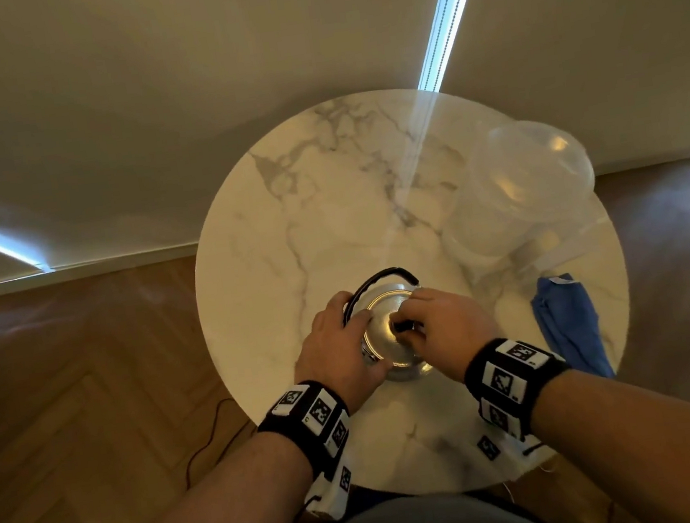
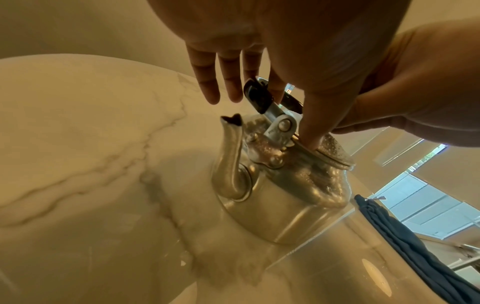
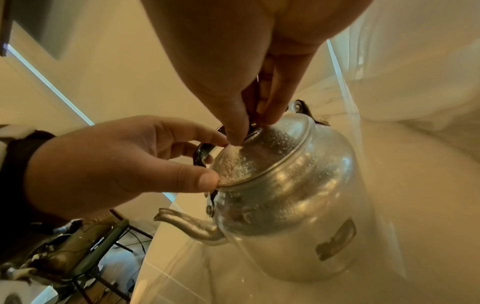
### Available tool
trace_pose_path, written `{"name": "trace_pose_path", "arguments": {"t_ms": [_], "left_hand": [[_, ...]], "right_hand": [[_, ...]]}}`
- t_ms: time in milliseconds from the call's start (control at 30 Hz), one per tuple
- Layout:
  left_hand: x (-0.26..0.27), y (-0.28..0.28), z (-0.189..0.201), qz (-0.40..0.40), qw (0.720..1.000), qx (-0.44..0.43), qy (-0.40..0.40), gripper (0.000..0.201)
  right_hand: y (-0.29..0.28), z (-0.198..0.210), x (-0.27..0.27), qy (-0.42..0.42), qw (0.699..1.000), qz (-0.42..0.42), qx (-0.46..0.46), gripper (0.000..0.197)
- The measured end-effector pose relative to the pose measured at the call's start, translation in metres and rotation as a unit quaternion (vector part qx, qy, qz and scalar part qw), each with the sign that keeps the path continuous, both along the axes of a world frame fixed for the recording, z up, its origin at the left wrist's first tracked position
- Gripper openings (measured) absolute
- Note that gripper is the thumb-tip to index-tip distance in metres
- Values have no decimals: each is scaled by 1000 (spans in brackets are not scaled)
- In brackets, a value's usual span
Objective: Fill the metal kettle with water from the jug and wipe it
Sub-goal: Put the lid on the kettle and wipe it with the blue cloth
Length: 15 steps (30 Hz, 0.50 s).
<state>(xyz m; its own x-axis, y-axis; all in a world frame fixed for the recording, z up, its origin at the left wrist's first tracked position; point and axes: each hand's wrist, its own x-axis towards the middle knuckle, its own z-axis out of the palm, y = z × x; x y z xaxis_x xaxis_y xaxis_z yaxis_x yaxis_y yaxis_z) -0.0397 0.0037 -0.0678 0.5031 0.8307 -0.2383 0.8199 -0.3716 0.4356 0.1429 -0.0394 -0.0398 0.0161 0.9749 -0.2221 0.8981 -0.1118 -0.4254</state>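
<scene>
The metal kettle [image 1: 381,331] stands on the near middle of the round marble table [image 1: 305,205], its lid on and speckled with droplets [image 3: 262,160]. My left hand [image 1: 355,334] holds its left side: the thumb [image 2: 314,127] presses the lid rim and the fingers curl over the folded black handle [image 1: 380,276]. My right hand [image 1: 404,321] pinches the black lid knob [image 3: 250,128] from above. The spout [image 2: 231,156] points left. A clear plastic jug [image 1: 530,180] stands at the back right. A blue cloth [image 1: 571,323] lies at the right edge.
The table is small, with wooden floor [image 1: 84,361] around it and a wall just behind. A dark cable [image 1: 208,437] runs on the floor at the near left. The table's left and far parts show bare marble.
</scene>
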Motion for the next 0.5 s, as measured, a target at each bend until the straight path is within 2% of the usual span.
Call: {"name": "trace_pose_path", "arguments": {"t_ms": [133, 267, 367, 433, 500], "left_hand": [[3, -3, 2, -6, 1000, 23, 17, 70], [4, -12, 4, -10, 998, 47, 37, 69], [5, -23, 7, -2, 997, 73, 38, 61], [9, -34, 15, -5, 995, 98, 33, 54], [16, -50, 24, -11, 992, 120, 29, 48]], "right_hand": [[2, -3, 2, 17, 1000, -9, -5, 19], [-17, -2, 18, 67, 997, -28, 7, 37], [-55, -7, 52, 70, 996, -36, 43, 30], [-82, -20, 89, 57, 994, -90, 19, 22], [-100, -36, 134, 26, 981, -190, -40, 21]]}}
